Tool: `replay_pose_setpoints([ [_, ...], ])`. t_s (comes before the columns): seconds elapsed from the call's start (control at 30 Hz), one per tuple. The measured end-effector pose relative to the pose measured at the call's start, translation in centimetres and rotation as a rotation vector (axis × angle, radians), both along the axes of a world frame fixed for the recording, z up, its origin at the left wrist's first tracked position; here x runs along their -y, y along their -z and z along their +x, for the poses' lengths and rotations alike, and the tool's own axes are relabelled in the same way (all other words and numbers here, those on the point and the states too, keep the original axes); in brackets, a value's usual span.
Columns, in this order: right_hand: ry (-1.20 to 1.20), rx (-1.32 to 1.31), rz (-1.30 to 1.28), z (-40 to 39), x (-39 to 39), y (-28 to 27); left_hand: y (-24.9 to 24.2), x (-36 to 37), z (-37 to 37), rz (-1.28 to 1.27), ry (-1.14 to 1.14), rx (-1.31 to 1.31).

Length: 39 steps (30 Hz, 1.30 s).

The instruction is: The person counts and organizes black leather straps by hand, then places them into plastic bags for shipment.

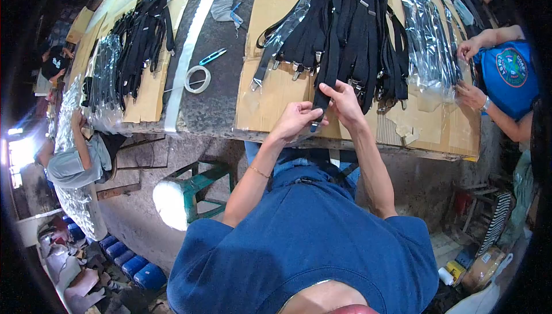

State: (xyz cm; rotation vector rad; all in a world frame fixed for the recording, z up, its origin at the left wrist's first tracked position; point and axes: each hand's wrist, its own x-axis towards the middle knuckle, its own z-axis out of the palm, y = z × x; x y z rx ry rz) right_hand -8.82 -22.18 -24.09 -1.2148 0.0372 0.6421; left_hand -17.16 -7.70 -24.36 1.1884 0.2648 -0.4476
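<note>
Stained bench (213, 107) spans the twelve-o'clock side, bearing heaped black clip suspenders (305, 41). One black strap (328, 71), at one o'clock, is pinched by left hand (296, 121) and right hand (347, 104). Tape roll (199, 90): ten o'clock.

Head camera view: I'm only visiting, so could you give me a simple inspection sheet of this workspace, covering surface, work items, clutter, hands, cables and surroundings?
Surface: dark, worn tabletop, partly covered with cardboard.
Work items: heap of black straps with metal clips; clear plastic lies beside it.
Clutter: tape roll, small blue tool, long white strip, crumpled grey material.
Hands: left hand and right hand both hold one black strap near its end.
Cables: nothing seen.
Surroundings: green stool, blue containers on the floor, a person in blue at right, another in grey at left.
</note>
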Motion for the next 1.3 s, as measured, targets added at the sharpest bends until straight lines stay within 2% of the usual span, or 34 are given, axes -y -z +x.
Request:
replay_pose_setpoints([
  [0.1,-0.067,0.039,-0.051,0.5,0.3,0.6,0.1,0.2,1.5,-0.001,-0.093,0.063],
  [0.17,-0.107,-0.045,0.125,1.1,0.5,1.3,-1.1,0.1,2.1,-0.009,-0.075,0.124],
  [0.23,-0.087,-0.019,0.091,1.3,-0.3,-0.4,-1.3,0.1,2.0,-0.050,-0.064,0.133],
  [0.3,-0.009,-0.153,0.268,1.4,-0.8,-2.4,-1.0,0.1,1.6,-0.088,-0.056,0.142],
  [0.37,-0.009,-0.140,0.280,2.2,-1.1,-1.4,0.0,0.1,1.5,-0.167,-0.081,0.118],
  [0.47,0.151,-0.058,0.133,2.1,-2.4,-0.4,-0.4,0.7,1.7,-0.136,-0.105,0.131],
  [0.57,0.091,-0.084,0.008,1.7,-1.9,-2.3,-1.4,1.0,2.5,-0.085,-0.127,0.179],
  [0.63,0.084,-0.096,0.050,2.0,-1.8,-2.0,-2.1,0.9,2.8,-0.090,-0.147,0.184],
  [0.7,0.043,-0.158,0.233,2.6,-1.6,-1.7,-2.3,0.7,2.9,-0.070,-0.133,0.188],
  [0.73,-0.047,-0.135,0.261,3.4,-1.8,-1.4,-2.4,0.6,3.0,-0.048,-0.123,0.187],
  [0.77,-0.042,-0.128,0.262,3.8,-1.8,-1.1,-2.3,0.6,3.0,-0.048,-0.116,0.194],
  [0.83,0.091,-0.280,0.466,4.0,-2.8,-3.5,-1.9,0.5,3.1,-0.111,-0.104,0.171],
  [0.87,0.018,-0.212,0.505,5.0,-2.5,-1.2,-1.7,0.5,3.3,-0.123,-0.096,0.186],
  [0.9,0.017,-0.202,0.509,4.9,-2.8,-1.2,-1.9,0.6,3.5,-0.119,-0.093,0.196],
  [1.03,0.064,-0.053,0.110,3.6,-3.6,-2.4,-1.5,0.8,5.2,-0.130,-0.151,0.185],
  [1.1,-0.030,0.043,-0.002,4.2,-3.6,-1.2,0.0,1.4,6.8,0.079,-0.420,0.275],
  [1.13,-0.027,0.049,-0.003,4.3,-3.5,-1.5,-0.3,1.0,7.2,0.156,-0.418,0.252],
  [1.23,-0.040,-0.008,0.021,4.1,-3.1,-3.1,-2.0,0.4,7.8,0.092,-0.412,0.192],
  [1.27,-0.041,-0.114,0.107,4.4,-3.1,-3.3,-2.0,0.2,7.8,-0.052,-0.364,0.217],
  [1.3,-0.044,-0.221,0.194,4.5,-3.1,-3.5,-1.4,0.2,8.0,-0.052,-0.362,0.220],
])
